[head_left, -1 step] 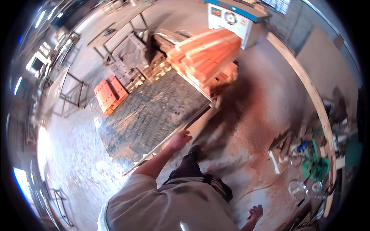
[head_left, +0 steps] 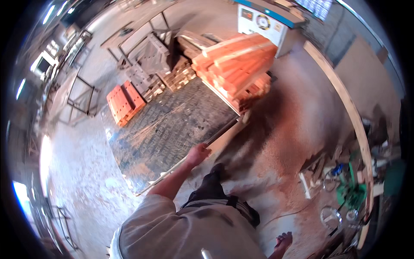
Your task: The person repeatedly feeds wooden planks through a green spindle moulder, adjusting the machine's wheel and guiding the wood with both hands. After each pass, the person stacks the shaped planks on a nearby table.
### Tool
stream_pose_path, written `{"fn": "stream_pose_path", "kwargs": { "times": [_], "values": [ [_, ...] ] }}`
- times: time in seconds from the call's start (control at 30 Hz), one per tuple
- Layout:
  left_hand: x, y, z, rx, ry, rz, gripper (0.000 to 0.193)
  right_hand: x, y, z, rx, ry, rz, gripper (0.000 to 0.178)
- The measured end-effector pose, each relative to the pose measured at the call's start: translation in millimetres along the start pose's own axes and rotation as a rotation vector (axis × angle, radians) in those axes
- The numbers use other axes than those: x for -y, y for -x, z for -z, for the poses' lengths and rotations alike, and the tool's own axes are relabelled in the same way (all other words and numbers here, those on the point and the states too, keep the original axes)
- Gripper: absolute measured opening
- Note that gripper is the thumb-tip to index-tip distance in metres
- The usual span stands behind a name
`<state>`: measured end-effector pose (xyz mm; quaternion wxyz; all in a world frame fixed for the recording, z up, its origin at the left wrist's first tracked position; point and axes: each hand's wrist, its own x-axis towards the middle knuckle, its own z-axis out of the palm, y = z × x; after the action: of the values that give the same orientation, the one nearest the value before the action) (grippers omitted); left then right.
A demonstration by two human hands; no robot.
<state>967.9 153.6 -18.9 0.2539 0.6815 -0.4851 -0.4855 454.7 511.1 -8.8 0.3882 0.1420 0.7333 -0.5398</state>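
Observation:
My left hand is at the near edge of a low, dark printed board top, with its fingers loosely curled in and no object visible in them. Whether it touches the edge I cannot tell. Low at the right, my right hand hangs beside my body. Its fingers are half bent and a little apart, and it holds nothing. At the board's far right corner rises a tall stack of orange wooden pieces. Two orange slats with dark holes lie at its left end.
Weathered grey boards are piled behind the board top. A white machine with a blue top stands at the back. Along the right runs a long wooden plank, near scraps and a green tool-like object. Reddish dust covers part of the floor.
The view has shifted slightly, so the stack and machine appear a little further right and lower. My left hand has moved slightly left along the board's edge; both hands keep much the same shape.

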Motion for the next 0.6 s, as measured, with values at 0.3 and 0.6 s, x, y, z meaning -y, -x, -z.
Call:
{"fn": "stream_pose_path", "kwargs": {
  "times": [0.3,0.6],
  "values": [
    [69,-94,245,-0.942,-0.19,0.135,0.044,-40,15,-55,0.291,0.43,-0.142,0.021],
    [101,-131,394,-0.911,-0.676,0.381,0.053,35,17,-132,0.474,0.724,-0.019,0.037]
  ]
}}
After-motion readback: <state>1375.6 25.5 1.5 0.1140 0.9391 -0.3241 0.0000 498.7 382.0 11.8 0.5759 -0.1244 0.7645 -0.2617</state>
